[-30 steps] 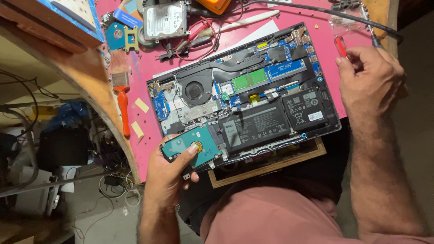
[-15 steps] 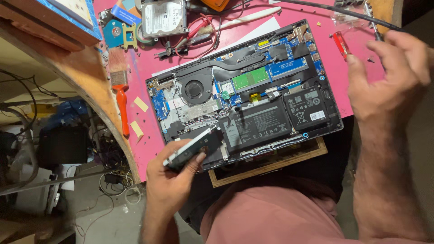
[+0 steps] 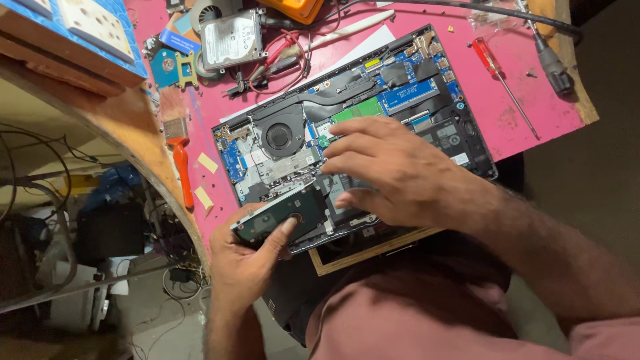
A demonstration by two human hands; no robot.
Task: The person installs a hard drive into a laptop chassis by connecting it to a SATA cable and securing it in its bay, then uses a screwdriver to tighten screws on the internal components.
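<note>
Left hand (image 3: 247, 263) grips the flat dark-green hard drive (image 3: 283, 217), tilted at the opened grey laptop (image 3: 353, 127); right hand (image 3: 393, 170) rests open-fingered, grasping nothing. Best keep the drive level and steady.

A single head-worn camera looks steeply down from above the person's own chest, close over the work. The pink-topped table with a curved wooden edge (image 3: 533, 100) runs tilted across the upper frame, and the opened dark laptop base with exposed circuit boards (image 3: 347, 133) sits at the centre. The view is rolled, so the floor and tangled cables fill the left side.
</note>
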